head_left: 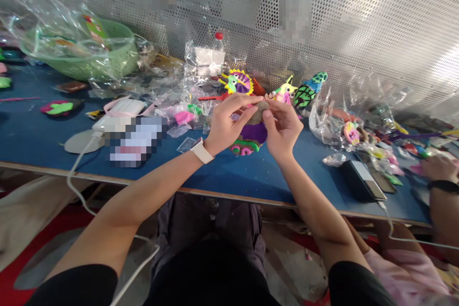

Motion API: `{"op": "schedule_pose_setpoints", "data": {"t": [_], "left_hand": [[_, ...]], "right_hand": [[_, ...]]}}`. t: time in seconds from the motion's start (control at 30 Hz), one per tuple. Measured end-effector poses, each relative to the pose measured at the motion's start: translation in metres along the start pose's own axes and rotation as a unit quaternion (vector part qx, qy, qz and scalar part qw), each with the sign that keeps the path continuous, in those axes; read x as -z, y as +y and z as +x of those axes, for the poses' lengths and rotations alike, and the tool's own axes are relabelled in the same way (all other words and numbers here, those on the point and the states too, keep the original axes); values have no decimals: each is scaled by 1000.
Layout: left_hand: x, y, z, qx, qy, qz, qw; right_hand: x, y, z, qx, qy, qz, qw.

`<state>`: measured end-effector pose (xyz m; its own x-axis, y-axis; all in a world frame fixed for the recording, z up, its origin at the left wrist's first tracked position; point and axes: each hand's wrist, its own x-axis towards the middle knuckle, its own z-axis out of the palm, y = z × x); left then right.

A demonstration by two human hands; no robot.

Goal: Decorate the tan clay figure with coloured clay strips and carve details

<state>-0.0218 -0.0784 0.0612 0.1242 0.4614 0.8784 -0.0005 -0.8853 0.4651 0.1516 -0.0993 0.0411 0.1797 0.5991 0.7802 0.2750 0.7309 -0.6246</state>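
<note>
My left hand [226, 122] and my right hand [283, 126] meet above the blue table [43, 138], both pinching a small grey-brown lump of clay [258, 111]. The left wrist wears a white watch band [201, 151]. Just under the hands lies a purple clay figure with green and pink trim [251, 138]. Behind them stand finished clay figures: a yellow-and-purple round one [237, 81], a small yellow-green one [286, 91] and a green-and-black one with a blue neck [309, 92].
A green basket [107, 60] under clear plastic sits far left. Plastic bags, a bottle with a red cap [218, 38] and clay bits crowd the back. A white charger and cable [86, 141] lie left. A dark phone [362, 179] and another person's hand [439, 169] are right.
</note>
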Motion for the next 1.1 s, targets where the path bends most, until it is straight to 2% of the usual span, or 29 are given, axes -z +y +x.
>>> {"op": "schedule_pose_setpoints", "data": {"t": [0.2,0.37,0.6,0.8,1.1], "left_hand": [[3,-2,1,17,-19,12,1000],[10,-3,8,-18,-56,38,998],[17,0,12,-8,-72,38,997],[19,-4,13,-1,-83,33,996],[27,-13,18,-81,-98,66,990]], "right_hand": [[0,-4,0,11,-4,-26,1000],[-1,-5,1,36,-8,-42,998],[-5,2,-2,-42,-73,47,995],[-7,4,-3,-70,-92,29,993],[-8,0,-4,-73,-80,37,993]]}}
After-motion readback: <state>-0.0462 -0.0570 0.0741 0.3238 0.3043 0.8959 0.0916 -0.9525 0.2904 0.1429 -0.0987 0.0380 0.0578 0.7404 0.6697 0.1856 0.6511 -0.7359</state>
